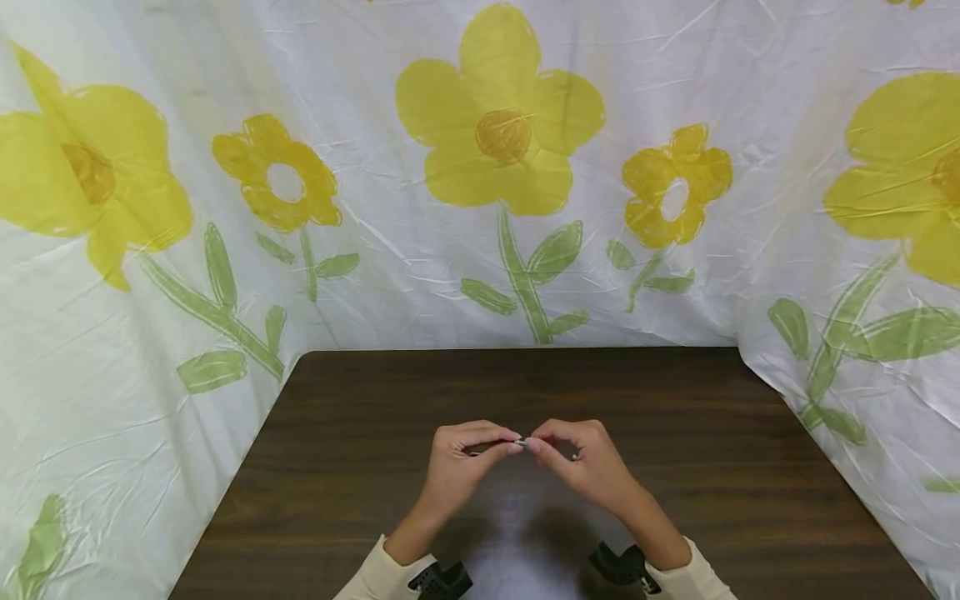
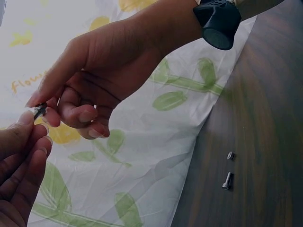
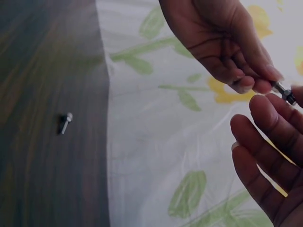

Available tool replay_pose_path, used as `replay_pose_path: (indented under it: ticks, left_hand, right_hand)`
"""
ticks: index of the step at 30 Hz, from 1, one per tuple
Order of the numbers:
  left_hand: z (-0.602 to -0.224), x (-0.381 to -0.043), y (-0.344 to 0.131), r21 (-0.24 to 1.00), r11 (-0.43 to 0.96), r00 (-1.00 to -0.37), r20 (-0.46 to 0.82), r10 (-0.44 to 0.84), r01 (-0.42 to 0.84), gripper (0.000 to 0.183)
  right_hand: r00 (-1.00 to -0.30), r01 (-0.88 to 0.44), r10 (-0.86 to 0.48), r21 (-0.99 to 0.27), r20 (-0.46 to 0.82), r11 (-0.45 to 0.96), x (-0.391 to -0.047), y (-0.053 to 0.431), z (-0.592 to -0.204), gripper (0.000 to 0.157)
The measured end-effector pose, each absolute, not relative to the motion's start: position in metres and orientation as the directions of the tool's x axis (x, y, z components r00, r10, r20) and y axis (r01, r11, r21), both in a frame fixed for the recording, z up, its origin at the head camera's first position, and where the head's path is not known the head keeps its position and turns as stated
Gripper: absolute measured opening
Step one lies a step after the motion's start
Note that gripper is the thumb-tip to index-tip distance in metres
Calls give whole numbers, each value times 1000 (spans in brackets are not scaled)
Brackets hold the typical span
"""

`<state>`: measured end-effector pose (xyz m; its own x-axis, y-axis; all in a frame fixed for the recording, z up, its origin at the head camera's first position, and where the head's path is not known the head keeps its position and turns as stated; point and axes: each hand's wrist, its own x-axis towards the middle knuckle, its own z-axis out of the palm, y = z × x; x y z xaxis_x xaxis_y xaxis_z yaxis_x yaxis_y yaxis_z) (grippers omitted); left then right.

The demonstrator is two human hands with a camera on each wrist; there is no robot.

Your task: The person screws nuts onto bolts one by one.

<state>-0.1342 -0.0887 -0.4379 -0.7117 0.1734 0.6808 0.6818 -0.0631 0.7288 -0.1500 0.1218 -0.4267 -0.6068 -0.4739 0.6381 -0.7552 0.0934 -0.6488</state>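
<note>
Both hands meet over the middle of the table. My left hand (image 1: 457,458) pinches one end of a small metal bolt (image 3: 282,89) between thumb and forefinger. From the other side, the thumb and forefinger of my right hand (image 1: 588,458) pinch its darker end, where a nut-like piece (image 2: 40,109) shows, mostly covered by fingertips. The other right fingers curl loosely in the left wrist view. On the tabletop in that view lie a second bolt (image 2: 227,181) and a small nut (image 2: 230,155). A bolt (image 3: 66,122) also lies on the wood in the right wrist view.
The dark wooden table (image 1: 337,400) extends around both hands. A white cloth (image 1: 390,292) printed with yellow flowers hangs behind it and along both sides. Black wrist cameras (image 1: 442,581) sit at the cream sleeves' cuffs.
</note>
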Motion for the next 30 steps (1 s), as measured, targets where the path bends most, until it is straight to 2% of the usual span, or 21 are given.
replay_pose_path:
  ticks: [5, 10, 14, 16, 24, 30]
  left_hand:
    - [-438, -135, -89, 734, -71, -716, 675, 175, 675, 12]
    - [-438, -135, -89, 742, -60, -727, 667, 163, 667, 10]
    - [-436, -135, -91, 748, -53, -735, 662, 149, 662, 8]
    - [-436, -135, -91, 747, -57, -735, 662, 148, 662, 8]
    - [-436, -135, -91, 744, -70, -729, 667, 156, 665, 10]
    - [-437, -135, -90, 737, -72, -722, 673, 158, 672, 10]
  right_hand:
    - [-633, -743, -450, -657, 630, 127, -148, 119, -426, 32]
    - [-646, -736, -435, -663, 627, 136, -147, 120, -424, 18]
    - [-625, -756, -423, -644, 657, 117, -149, 122, -423, 32]
    - [-604, -772, -421, -627, 677, 99, -150, 123, -424, 33]
    - [-562, -804, -411, -590, 718, 68, -150, 122, -423, 28]
    - [-600, -776, -422, -624, 680, 97, -148, 121, -422, 22]
